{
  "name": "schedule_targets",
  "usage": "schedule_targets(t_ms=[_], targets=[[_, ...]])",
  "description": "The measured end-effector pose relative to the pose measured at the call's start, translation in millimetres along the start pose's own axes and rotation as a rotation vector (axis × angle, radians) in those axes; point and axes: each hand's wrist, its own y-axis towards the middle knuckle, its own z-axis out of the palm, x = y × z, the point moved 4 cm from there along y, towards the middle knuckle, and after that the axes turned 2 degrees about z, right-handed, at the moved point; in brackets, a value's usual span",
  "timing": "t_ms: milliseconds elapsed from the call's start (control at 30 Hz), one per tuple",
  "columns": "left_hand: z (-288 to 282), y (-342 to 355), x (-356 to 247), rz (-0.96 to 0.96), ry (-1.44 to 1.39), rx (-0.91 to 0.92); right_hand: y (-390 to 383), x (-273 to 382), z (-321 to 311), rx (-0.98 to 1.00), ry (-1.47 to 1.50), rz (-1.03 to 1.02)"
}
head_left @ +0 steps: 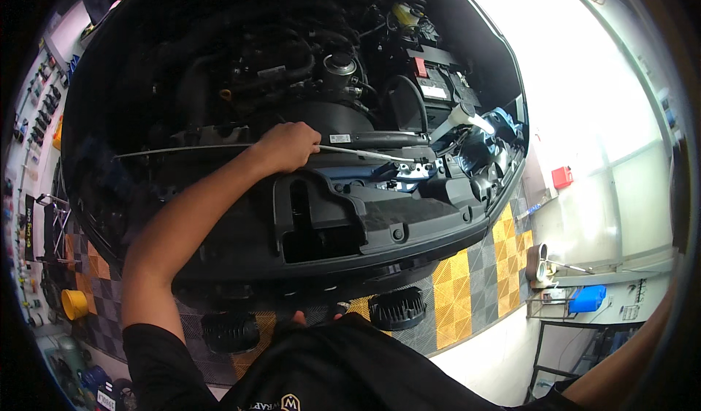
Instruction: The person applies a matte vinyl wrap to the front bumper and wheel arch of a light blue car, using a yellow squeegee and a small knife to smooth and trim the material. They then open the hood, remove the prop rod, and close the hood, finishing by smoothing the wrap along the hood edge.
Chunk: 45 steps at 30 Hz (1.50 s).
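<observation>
My left hand point(287, 148) is closed around the middle of a thin grey hood prop rod point(358, 152). The rod lies nearly level across the front of an engine bay, its right end by a metal bracket point(418, 170) behind the black front cover point(409, 217). Its left end reaches over the dark left side of the bay. Only my right forearm point(624, 360) shows, at the lower right rim; the hand on it is out of the picture.
Behind the rod are the engine point(274, 67), a battery point(438, 82) and a white filler neck point(461, 116). Below the bumper are two black slotted objects point(398, 309) on a checkered floor point(454, 294). A yellow bucket point(74, 304) stands left; a blue container point(587, 299) is at right.
</observation>
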Motion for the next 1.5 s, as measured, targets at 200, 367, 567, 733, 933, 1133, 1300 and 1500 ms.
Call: schedule_targets(t_ms=[200, 367, 567, 733, 933, 1133, 1300, 1500], targets=[[1, 2, 1, -0.021, 0.01, -0.039, 2, -8, 0, -0.014, -0.025, 0.004], [-16, -6, -10, -0.031, 0.027, -0.073, 5, -14, -3, -0.026, -0.05, -0.002], [-12, -20, -23, 0.06, 0.068, 0.127, 11, -18, -5, -0.039, -0.075, -0.008], [2, 0, -21, 0.059, 0.235, 0.137, 16, -21, -10, -0.053, -0.109, -0.015], [12, 29, -57, 0.13, 0.254, 0.109, 21, -27, -12, -0.076, -0.14, -0.022], [49, 51, -102, 0.249, 0.346, 0.212, 28, -35, -17, -0.093, -0.184, -0.037], [49, 56, -83, 0.243, 0.161, 0.364, 35, -43, -22, -0.108, -0.235, -0.049], [44, 52, -88, 0.157, 0.171, 0.025, 43, -46, -22, -0.138, -0.271, -0.064]])
